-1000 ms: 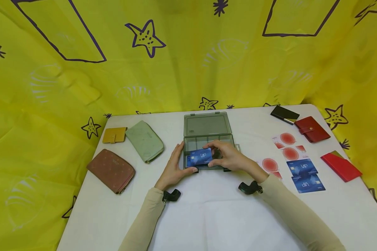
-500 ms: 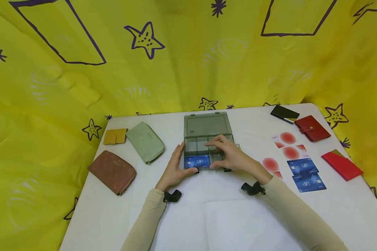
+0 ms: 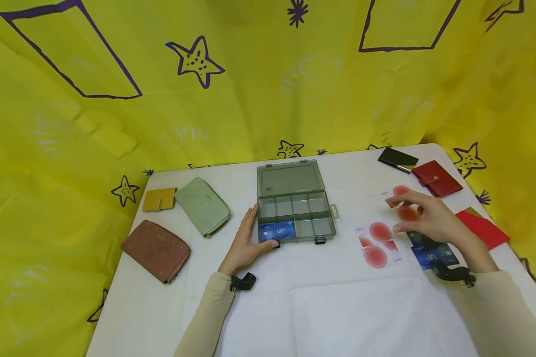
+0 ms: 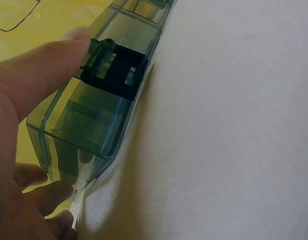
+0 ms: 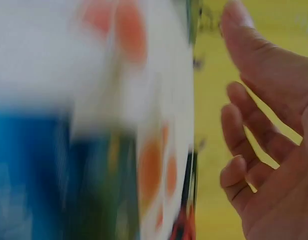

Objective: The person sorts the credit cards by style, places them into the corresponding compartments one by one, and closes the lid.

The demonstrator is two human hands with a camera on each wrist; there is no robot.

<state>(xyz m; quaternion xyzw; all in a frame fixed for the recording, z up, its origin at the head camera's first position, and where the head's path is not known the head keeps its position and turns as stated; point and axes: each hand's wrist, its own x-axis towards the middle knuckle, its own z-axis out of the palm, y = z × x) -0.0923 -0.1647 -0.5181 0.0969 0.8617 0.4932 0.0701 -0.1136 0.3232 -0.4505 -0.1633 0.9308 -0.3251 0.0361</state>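
Observation:
An open grey see-through box with several compartments sits mid-table, its lid laid back. A blue VIP card lies in the front left compartment. My left hand rests at the box's front left corner, fingers straight along the side wall and thumb on the front wall by a black latch. My right hand hovers empty, fingers loosely spread, over the cards on the right: red-circle cards and blue cards partly hidden under it. The right wrist view is blurred; the hand looks open.
A yellow wallet, a green pouch and a brown wallet lie on the left. A black case, a red wallet and a red flat holder lie at the right. Yellow cloth hangs behind the white table.
My right hand laid the blue VIP card in the front left compartment, let go and moved right to above the loose cards. The left hand stayed at the box.

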